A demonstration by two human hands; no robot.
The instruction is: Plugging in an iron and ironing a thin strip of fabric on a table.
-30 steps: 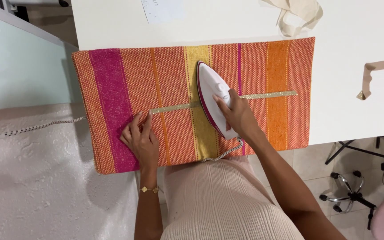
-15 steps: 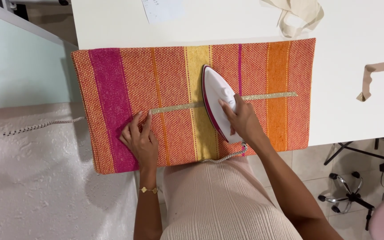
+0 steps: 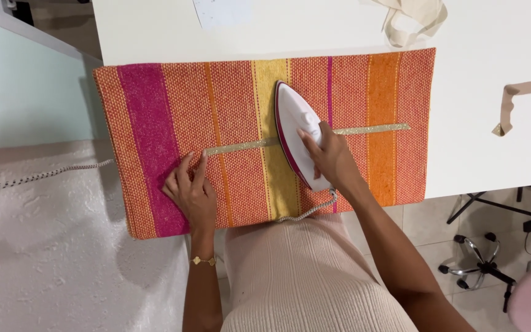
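A striped woven cloth [image 3: 235, 104] in orange, pink and yellow lies flat on a white table [image 3: 480, 55]. A thin gold glitter ribbon [image 3: 241, 146] runs across its middle. My right hand [image 3: 333, 157] grips the handle of a white and magenta iron [image 3: 293, 120], which sits on the yellow stripe over the ribbon. My left hand [image 3: 190, 193] presses flat on the cloth, fingertips at the ribbon's left end. A gold bracelet [image 3: 203, 260] is on my left wrist.
The iron's braided cord [image 3: 305, 212] loops off the near edge; more cord [image 3: 50, 173] crosses a white textured surface at left. A beige strap [image 3: 517, 98] and cream fabric [image 3: 416, 18] lie on the table. A paper sheet [image 3: 222, 11] is at the far edge. A chair base [image 3: 480, 264] stands on the floor.
My right hand has slid the iron a little to the right and toward me along the ribbon. My left hand has stayed pressed on the cloth.
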